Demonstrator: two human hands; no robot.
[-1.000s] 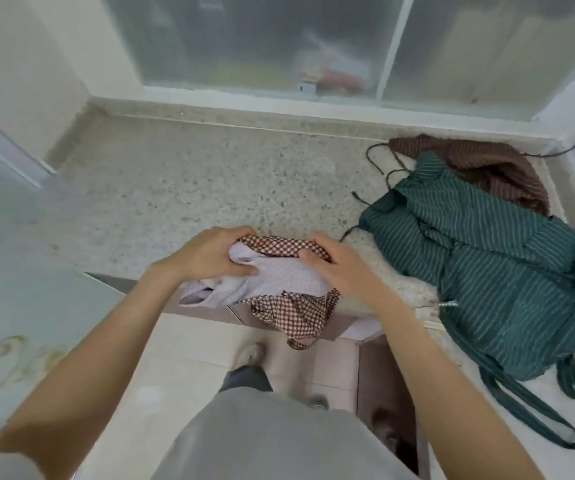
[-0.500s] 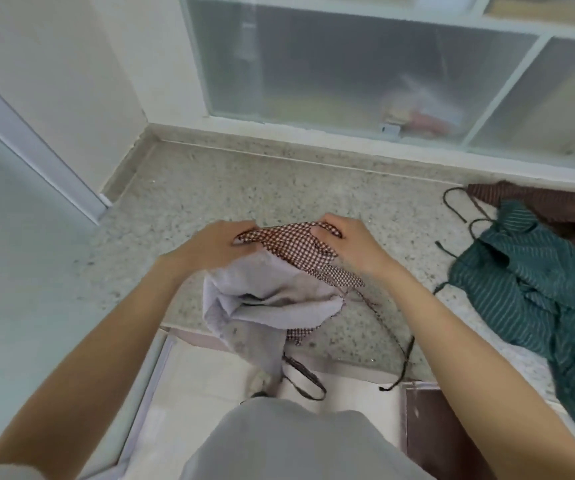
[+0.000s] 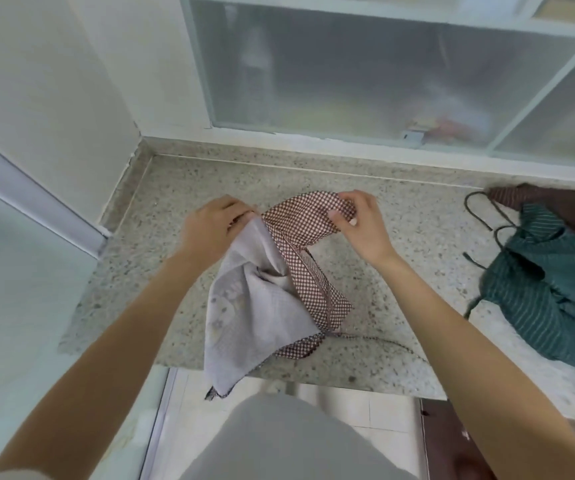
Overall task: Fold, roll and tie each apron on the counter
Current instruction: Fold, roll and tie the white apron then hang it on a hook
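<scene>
A checked brown-and-white apron (image 3: 308,258) with a pale grey reverse side hangs between my two hands above the speckled stone counter (image 3: 161,271). My left hand (image 3: 215,225) pinches its top edge on the left. My right hand (image 3: 358,225) grips the same edge on the right, so the cloth stretches between them. Its grey lower corner droops past the counter's front edge. A thin dark tie (image 3: 383,341) of this apron trails over the counter to the right. A green striped apron (image 3: 552,289) lies crumpled at the right, and behind it sits a brown apron (image 3: 556,199).
A frosted sliding window (image 3: 383,81) runs along the back of the counter. A white wall (image 3: 54,81) closes the left side. Below the counter's front edge are a pale tiled floor (image 3: 189,410) and a dark brown cabinet door (image 3: 445,441).
The checked apron was bunched at the counter's front edge. Now my hands have lifted it, moved farther onto the counter and spread apart, so it hangs open. The view has shifted left.
</scene>
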